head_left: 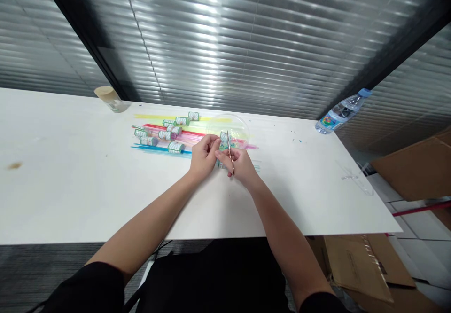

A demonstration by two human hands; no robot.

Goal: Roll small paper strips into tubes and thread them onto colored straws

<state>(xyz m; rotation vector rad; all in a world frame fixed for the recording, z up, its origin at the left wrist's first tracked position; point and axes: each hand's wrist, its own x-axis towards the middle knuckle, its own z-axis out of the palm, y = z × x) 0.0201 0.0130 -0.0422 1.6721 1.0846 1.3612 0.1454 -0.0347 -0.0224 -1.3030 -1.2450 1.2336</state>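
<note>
My right hand (241,165) is closed on a pair of thin, rose-gold scissors (230,155), blades pointing away from me. Close beside it, almost touching, my left hand (204,155) has its thumb and fingers pinched together. Whatever they hold is too small to make out. Just beyond both hands lies a clear round plastic dish (239,121) with small blue-green bits (227,147) in or near it. To the left, long thin coloured strips lie side by side: yellow (151,116), red (158,128) and blue (148,149). Several small white-and-green labelled pieces (176,147) rest on them.
A water bottle (340,113) with a blue cap stands at the back right of the white table (123,195). A cup-like container with a tan lid (109,97) is at the back left. Blinds (211,45) rise behind. Cardboard boxes (355,266) lie at the lower right.
</note>
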